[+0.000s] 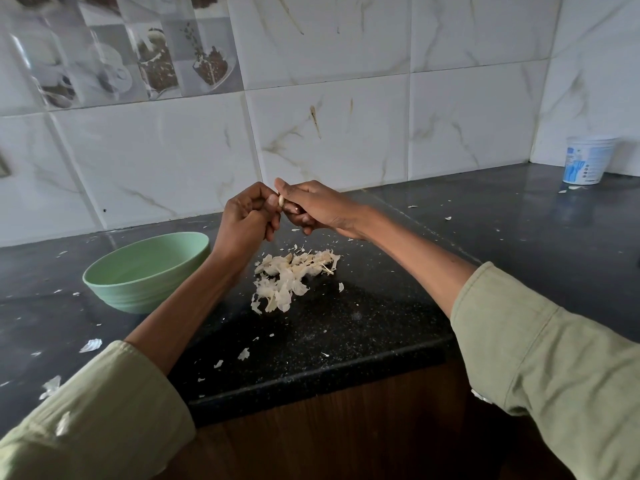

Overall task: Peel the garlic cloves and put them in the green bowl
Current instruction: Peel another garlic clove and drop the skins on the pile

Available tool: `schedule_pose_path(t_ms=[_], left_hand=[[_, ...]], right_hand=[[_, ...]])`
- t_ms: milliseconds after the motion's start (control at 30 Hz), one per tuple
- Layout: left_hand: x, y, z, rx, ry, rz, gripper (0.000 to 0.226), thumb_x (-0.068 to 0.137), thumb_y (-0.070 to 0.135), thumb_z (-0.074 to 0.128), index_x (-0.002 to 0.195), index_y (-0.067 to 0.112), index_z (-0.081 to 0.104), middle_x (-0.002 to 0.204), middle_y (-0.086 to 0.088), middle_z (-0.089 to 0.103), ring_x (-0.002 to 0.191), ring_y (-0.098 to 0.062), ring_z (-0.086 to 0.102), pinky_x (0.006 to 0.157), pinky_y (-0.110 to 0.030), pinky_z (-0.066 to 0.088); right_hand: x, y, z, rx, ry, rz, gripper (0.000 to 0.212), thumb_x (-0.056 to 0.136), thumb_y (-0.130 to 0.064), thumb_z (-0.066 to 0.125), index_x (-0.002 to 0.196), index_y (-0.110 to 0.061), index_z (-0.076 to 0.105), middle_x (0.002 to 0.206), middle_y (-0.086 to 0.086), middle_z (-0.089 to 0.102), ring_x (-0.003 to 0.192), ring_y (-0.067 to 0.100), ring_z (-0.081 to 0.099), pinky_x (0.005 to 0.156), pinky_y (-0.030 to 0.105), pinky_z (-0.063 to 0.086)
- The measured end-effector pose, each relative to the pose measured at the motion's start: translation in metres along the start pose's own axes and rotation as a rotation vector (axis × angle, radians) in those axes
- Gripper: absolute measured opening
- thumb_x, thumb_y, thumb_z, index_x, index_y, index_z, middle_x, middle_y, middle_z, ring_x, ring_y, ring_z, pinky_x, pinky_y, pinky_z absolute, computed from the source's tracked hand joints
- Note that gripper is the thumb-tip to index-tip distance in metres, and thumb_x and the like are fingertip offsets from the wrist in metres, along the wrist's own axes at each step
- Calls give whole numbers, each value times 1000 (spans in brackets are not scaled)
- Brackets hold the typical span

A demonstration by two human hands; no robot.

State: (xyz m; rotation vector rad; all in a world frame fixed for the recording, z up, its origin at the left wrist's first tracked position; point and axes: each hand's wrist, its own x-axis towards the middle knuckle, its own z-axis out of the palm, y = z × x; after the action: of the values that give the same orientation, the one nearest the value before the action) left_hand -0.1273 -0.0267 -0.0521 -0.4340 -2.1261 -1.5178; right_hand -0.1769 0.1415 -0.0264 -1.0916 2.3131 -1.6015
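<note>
A pale garlic clove (281, 201) is pinched between both hands, raised above the black counter. My left hand (246, 216) curls its fingers round the clove from the left. My right hand (313, 206) pinches it from the right with thumb and fingers. The green bowl (145, 271) stands on the counter at the left, below my left forearm; its inside is mostly hidden from here. A heap of papery garlic skins (292, 277) lies on the counter under the hands.
Loose skin flakes (90, 345) are scattered over the black counter (363, 306). A white plastic tub (587, 164) stands in the back right corner by the tiled wall. The counter's front edge runs near my elbows.
</note>
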Motion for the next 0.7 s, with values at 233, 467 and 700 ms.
schedule_pose_path(t_ms=[233,467,700], left_hand=[[0,-3,4,161,51,-8,9,106,7,55,103,5,63,77,-3,68,60,-12,59,55,-20,47],[0,-6,3,359,69,64,7,95,14,77,97,19,74,84,5,77,64,-13,73,60,-25,53],[1,-5,-1,586,120,40,26,102,51,62,98,31,79,71,10,75,65,-10,71,77,-43,62]], right_hand=[[3,4,-6,46,34,39,40,111,-41,40,83,-16,54,63,-4,39,56,8,36,58,22,45],[4,1,-19,79,54,9,29,109,-23,48,109,-7,71,70,-2,52,64,10,47,62,22,46],[7,4,-22,84,70,-57,24,100,-19,68,119,-5,72,77,-1,61,71,8,57,65,22,51]])
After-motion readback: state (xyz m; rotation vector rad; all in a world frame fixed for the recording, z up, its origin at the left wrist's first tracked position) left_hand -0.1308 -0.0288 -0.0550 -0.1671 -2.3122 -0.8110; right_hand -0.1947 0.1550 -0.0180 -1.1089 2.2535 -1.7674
